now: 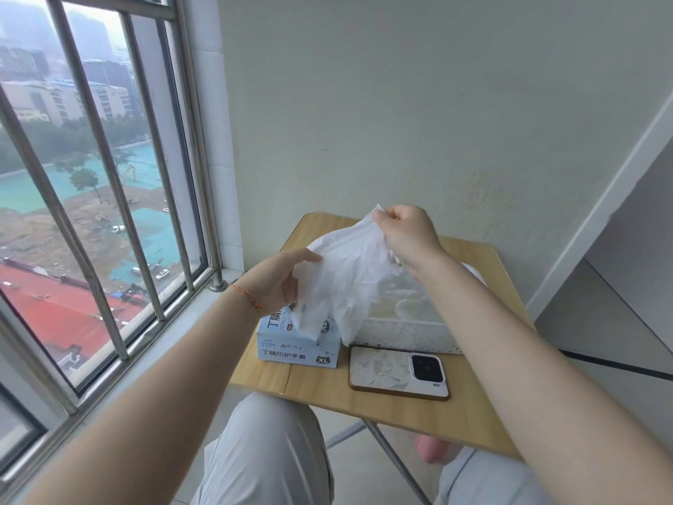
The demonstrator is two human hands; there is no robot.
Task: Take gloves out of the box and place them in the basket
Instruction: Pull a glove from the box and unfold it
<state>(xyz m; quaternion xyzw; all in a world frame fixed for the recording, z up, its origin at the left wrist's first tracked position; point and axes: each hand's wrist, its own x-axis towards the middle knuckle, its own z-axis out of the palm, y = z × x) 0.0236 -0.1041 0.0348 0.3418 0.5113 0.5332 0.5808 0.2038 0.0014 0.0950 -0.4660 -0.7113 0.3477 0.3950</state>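
A small wooden surface with a metal folding leg stands against the far wall. On it, near left, sits a pale blue glove box; just right of it lies a phone, camera up; behind the phone stands a white basket.

Head view, downward (near table)

wooden folding table, phone face-down; barred window
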